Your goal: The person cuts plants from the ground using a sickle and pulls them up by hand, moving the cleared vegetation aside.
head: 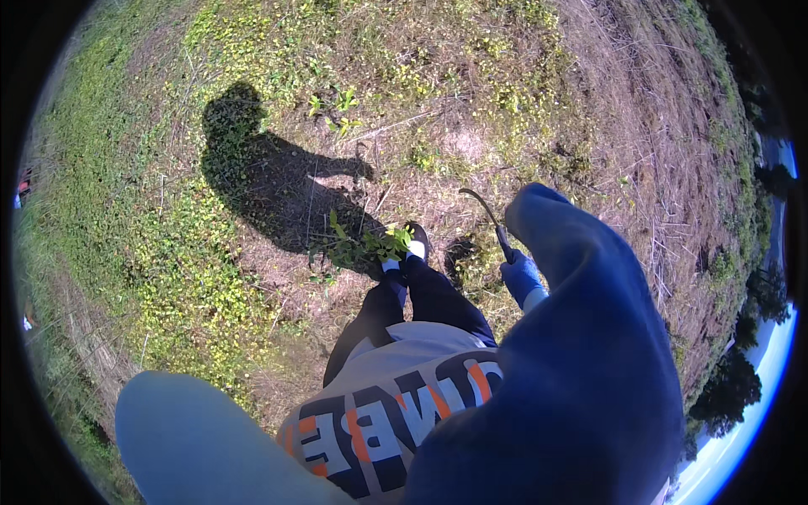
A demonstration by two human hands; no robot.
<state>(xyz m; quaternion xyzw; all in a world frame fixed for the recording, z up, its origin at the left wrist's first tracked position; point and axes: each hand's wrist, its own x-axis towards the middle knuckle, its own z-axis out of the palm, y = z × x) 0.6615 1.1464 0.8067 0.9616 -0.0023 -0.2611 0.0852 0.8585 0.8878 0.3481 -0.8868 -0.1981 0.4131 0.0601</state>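
Note:
My right hand [521, 276], in a blue glove, is closed around the dark handle of a sickle [487, 206]. The thin curved blade points up and to the left over the ground. My left hand is out of view; only the pale sleeve [202, 442] of that arm shows at the lower left. A leafy green plant [360, 245] stands or lies just ahead of my shoes [418, 240], partly in my shadow.
Low green and yellowish plants [189, 303] spread over the left and far ground. Dry soil with straw and stalks [650, 158] covers the right. My shadow [271, 177] falls ahead to the left. Dark trees [726, 388] line the right edge; small red and white things sit at the far left.

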